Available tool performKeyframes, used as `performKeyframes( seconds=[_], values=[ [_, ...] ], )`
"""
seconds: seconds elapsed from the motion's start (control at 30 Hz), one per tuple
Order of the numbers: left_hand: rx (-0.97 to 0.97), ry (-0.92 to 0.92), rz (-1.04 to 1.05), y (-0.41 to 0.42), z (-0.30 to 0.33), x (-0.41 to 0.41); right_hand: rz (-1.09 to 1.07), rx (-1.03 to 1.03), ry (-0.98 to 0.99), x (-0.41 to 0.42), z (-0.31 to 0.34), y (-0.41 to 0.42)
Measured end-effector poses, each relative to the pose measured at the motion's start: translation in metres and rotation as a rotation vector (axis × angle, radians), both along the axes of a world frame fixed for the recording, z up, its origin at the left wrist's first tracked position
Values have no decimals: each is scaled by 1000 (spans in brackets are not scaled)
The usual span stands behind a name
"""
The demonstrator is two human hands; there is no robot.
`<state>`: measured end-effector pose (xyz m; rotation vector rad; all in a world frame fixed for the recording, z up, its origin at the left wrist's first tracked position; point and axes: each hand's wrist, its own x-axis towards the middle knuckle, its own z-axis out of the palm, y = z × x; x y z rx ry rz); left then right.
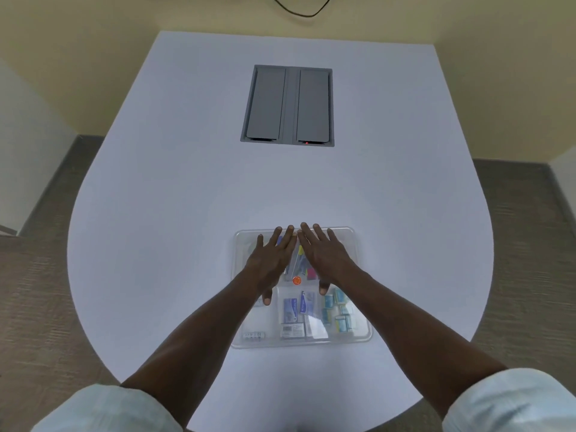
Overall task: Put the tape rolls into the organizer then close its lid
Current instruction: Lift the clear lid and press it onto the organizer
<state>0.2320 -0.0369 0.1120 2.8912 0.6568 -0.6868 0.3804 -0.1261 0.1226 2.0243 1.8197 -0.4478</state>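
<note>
A clear plastic organizer (pixel 363 333) lies on the white table near me, its transparent lid down over the compartments. Through the lid I see small blue boxes, white packets, coloured sticky tabs and an orange round item; tape rolls cannot be made out for certain. My left hand (pixel 271 260) rests flat on the far left part of the lid, fingers spread. My right hand (pixel 324 257) lies flat beside it on the far right part, fingers spread, thumb pointing back toward me. Neither hand holds anything.
The white rounded table (pixel 156 229) extends far ahead. A grey recessed power box (pixel 288 106) with two flaps sits in the table's far middle. A black cable (pixel 299 10) hangs on the wall beyond. Carpeted floor lies on both sides.
</note>
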Motion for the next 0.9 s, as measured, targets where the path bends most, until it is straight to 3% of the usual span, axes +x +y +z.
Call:
performKeyframes(
  seconds=[0.13, 0.27, 0.43, 0.63, 0.77, 0.9],
  values=[
    [-64, 28, 82, -1, 4, -6, -94, 20, 8, -2, 3, -9],
    [-107, 8, 322, -8, 15, -26, -340, 30, 87, 9, 7, -27],
    [-323, -112, 644, -16, 11, -43, -562, 106, 237, 6, 4, -39],
    [-414, -212, 661, -16, 11, -54, -534, 100, 286, 13, 1, -43],
    [-450, -281, 671, -21, 12, -67, -610, 155, 438, 18, 6, -59],
    [-360, -394, 753, -50, 4, -87, -575, 287, 349, -1, -12, -99]
  ],
)
